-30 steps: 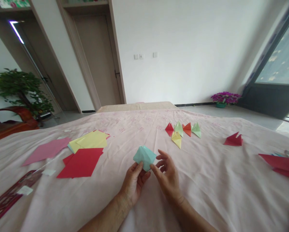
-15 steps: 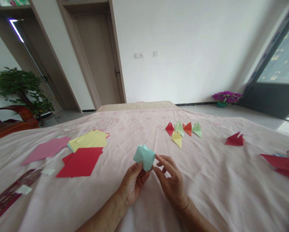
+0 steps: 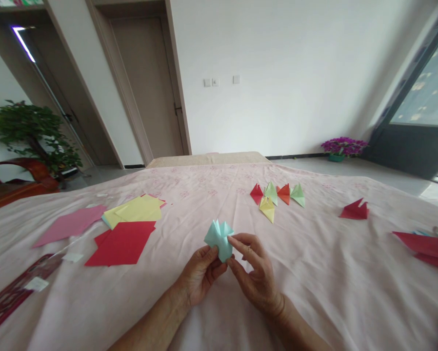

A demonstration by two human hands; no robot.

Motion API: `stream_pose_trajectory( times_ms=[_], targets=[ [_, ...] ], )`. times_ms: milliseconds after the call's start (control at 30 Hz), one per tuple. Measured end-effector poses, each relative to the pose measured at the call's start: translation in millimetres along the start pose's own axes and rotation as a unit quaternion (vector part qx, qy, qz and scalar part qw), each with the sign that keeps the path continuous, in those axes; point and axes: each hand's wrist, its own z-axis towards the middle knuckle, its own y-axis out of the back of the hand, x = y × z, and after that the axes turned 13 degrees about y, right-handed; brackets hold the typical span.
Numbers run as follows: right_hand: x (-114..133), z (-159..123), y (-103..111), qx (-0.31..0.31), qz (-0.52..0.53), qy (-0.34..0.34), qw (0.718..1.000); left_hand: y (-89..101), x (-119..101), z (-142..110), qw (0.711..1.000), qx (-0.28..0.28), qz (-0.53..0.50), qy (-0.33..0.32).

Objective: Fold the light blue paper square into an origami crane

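Note:
A small light-blue folded paper (image 3: 224, 248) is held up above the cloth, with pointed flaps standing at its top. My left hand (image 3: 199, 275) pinches its lower left part, thumb in front and fingers behind. On the other side, my right hand (image 3: 257, 273) has its index fingertip against the right flap and its thumb at the bottom tip. Beyond my hands stand several small folded paper pieces: a red one (image 3: 256, 194), an orange-red one (image 3: 284, 194), a yellow one (image 3: 267, 210) and pale green ones (image 3: 298, 195).
A pink tablecloth (image 3: 307, 292) covers the table. To the left lie red sheets (image 3: 122, 243), yellow sheets (image 3: 140, 210), pink paper (image 3: 70, 225) and a dark red patterned strip (image 3: 14, 295). A red folded piece (image 3: 354, 209) and red paper (image 3: 424, 246) are at the right.
The light-blue paper's right side has folded inward, and separate points now rise at its top. My right index finger has moved left with that flap. My left hand keeps its hold.

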Motion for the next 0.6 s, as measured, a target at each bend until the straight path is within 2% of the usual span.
stream_pose_trajectory(
  times_ms=[333,600],
  targets=[
    [-1.9,1.4,7.0,0.021,-0.007,0.006,1.000,0.0,-1.5,-3.2,1.000,0.008,0.001,0.026],
    [-0.1,7.8,11.1,0.057,-0.020,-0.012,0.998,1.0,-5.7,-3.9,0.999,-0.014,0.017,0.028]
  ],
)
